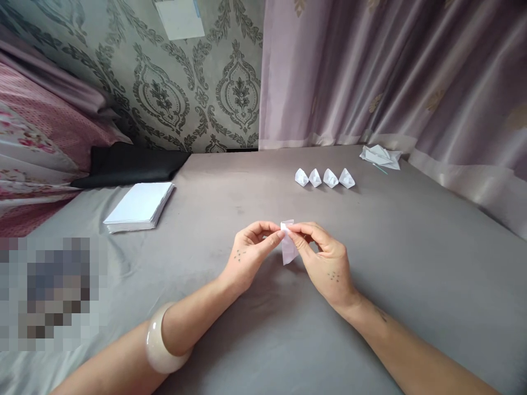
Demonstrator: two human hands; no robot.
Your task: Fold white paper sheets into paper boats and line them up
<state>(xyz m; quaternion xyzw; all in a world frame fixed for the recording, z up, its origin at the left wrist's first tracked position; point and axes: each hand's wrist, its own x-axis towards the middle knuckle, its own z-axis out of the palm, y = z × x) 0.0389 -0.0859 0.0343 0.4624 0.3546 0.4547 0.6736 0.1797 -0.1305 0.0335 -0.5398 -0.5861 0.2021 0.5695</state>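
A small folded strip of white paper (289, 251) hangs upright between my hands, above the grey cloth. My left hand (251, 252) pinches its upper left edge between thumb and forefinger. From the other side, my right hand (327, 260) grips the same paper with thumb and fingertips. Both sets of fingertips nearly meet near the paper's top, so part of the fold is hidden. Beyond my hands, several folded white paper pieces (330, 178) stand in a row on the cloth.
To the left lies a thick stack of white paper (140, 203), with a black cloth (135, 162) behind it. More white papers (381, 157) lie at the back right beside a thin pale green stick (381, 169). Purple curtains (329, 71) and a patterned wall border the surface.
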